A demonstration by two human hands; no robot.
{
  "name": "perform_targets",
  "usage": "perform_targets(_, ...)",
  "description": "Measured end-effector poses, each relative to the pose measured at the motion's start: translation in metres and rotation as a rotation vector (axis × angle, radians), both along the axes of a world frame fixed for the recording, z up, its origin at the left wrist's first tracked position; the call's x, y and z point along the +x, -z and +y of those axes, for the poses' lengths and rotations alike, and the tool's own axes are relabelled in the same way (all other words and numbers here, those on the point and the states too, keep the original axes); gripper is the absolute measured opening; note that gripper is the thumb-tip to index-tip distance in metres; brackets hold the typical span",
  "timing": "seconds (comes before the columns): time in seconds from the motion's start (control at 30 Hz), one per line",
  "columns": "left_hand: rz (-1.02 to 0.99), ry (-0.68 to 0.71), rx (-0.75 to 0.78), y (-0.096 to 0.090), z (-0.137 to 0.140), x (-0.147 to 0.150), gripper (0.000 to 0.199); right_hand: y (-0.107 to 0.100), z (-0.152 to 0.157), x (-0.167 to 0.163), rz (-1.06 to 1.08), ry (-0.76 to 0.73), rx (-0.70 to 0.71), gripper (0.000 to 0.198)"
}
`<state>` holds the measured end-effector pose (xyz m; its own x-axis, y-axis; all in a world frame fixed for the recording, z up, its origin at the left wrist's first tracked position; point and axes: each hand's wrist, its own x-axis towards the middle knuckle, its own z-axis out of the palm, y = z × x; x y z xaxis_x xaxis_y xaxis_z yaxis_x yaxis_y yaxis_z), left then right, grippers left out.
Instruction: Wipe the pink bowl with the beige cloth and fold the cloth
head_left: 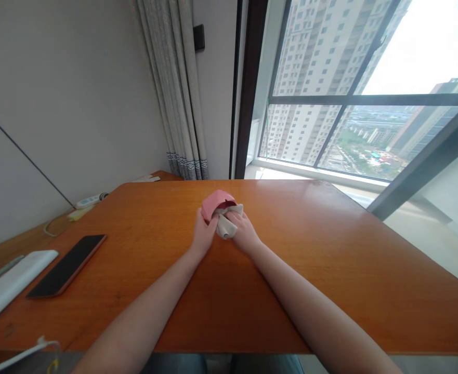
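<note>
Above the middle of the wooden table, a pink hollow container, perhaps a cup or small bowl, is tilted with its opening toward me. My left hand is closed around its left side, thumb near the rim. A pale grey-white cloth is bunched at the opening, partly inside and partly hanging out. My right hand grips the cloth at the right side of the opening; some of its fingertips are hidden by the cloth.
On the left lie a dark phone and a white flat object. A white power strip sits by the wall. A white cable crosses the near left corner. Beyond the table are a grey curtain and a large window.
</note>
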<state>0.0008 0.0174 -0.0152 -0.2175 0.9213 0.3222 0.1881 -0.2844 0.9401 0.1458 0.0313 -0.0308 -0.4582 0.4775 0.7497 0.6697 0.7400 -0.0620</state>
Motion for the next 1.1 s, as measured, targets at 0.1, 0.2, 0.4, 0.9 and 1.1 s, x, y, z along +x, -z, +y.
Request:
perform_targets(0.1, 0.155, 0.062, -0.033, -0.006, 0.007, -0.011, 0.027, -0.003, 0.003, 0.007, -0.04, 0.001, -0.01, 0.018)
perform_targets(0.2, 0.02, 0.086, -0.063, 0.002, 0.006, -0.006, 0.034, 0.001, 0.003, 0.006, -0.08, 0.031, -0.016, 0.017)
perform_targets(0.4, -0.218, 0.077, -0.113, 0.009, 0.001, 0.005, 0.036, 0.008, -0.001, -0.007, -0.112, 0.058, -0.027, 0.015)
perform_targets(0.9, -0.354, 0.074, -0.207, 0.014, 0.0, 0.008, 0.039, 0.003, -0.004, 0.0, -0.137, 0.035, -0.093, 0.014)
perform_targets(1.1, 0.124, 0.054, -0.043, -0.003, 0.009, -0.02, 0.028, -0.001, -0.002, 0.0, -0.103, -0.025, -0.071, 0.012)
